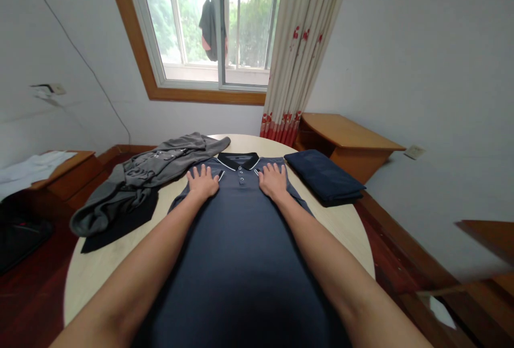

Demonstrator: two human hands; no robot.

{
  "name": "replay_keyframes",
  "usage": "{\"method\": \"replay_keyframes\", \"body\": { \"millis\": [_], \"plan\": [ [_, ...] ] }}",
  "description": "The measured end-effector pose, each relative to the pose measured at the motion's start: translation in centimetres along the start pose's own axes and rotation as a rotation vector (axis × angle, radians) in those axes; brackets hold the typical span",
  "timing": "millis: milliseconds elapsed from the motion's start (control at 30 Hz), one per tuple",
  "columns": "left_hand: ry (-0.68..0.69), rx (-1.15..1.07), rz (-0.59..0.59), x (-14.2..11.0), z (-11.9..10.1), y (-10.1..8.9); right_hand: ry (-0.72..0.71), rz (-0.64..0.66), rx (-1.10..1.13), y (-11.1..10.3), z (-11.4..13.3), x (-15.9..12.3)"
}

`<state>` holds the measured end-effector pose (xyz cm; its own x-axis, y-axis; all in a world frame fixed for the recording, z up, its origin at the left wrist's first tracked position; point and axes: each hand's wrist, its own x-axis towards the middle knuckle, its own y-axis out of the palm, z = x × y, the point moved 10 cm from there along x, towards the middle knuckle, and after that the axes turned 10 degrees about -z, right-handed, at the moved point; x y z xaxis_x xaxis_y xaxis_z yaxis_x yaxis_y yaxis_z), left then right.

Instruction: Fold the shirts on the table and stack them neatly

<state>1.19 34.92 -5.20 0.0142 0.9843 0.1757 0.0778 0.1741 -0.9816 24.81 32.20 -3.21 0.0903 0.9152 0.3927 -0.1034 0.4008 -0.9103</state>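
Note:
A dark grey-blue polo shirt (244, 230) lies spread face up, its black collar (239, 161) with white trim at the far end and its buttons showing. My left hand (203, 182) rests flat on the left chest near the shoulder, fingers spread. On the opposite side of the placket, my right hand (273, 180) lies flat on the cloth with its fingers apart. Neither hand grips the fabric. The sleeves angle out beyond my wrists, partly hidden by my forearms. The shirt's near end is dark and blurred at the bottom of the view.
A round pale table (349, 225) bears the shirt. Left of it lies a rumpled grey hooded garment (160, 163) over dark cloth (124, 225). Folded navy cloth (325, 176) sits at the right. Behind are a wooden desk (349, 134), a curtain (301, 53) and a window.

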Motion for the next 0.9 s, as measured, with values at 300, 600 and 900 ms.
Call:
{"method": "replay_keyframes", "body": {
  "millis": [300,600,900],
  "plan": [
    [0.328,-0.041,-0.075,-10.7,-2.8,-0.4,-0.259,0.157,0.237,-1.5,4.2,-10.3],
    [0.254,-0.020,-0.076,-13.6,5.8,-1.5,-0.116,0.141,0.119,-3.4,-5.9,-12.8],
    [0.213,0.041,-0.255,-11.2,5.8,-5.0,-0.114,-0.028,-0.034,-7.1,-4.0,-11.5]
  ]
}}
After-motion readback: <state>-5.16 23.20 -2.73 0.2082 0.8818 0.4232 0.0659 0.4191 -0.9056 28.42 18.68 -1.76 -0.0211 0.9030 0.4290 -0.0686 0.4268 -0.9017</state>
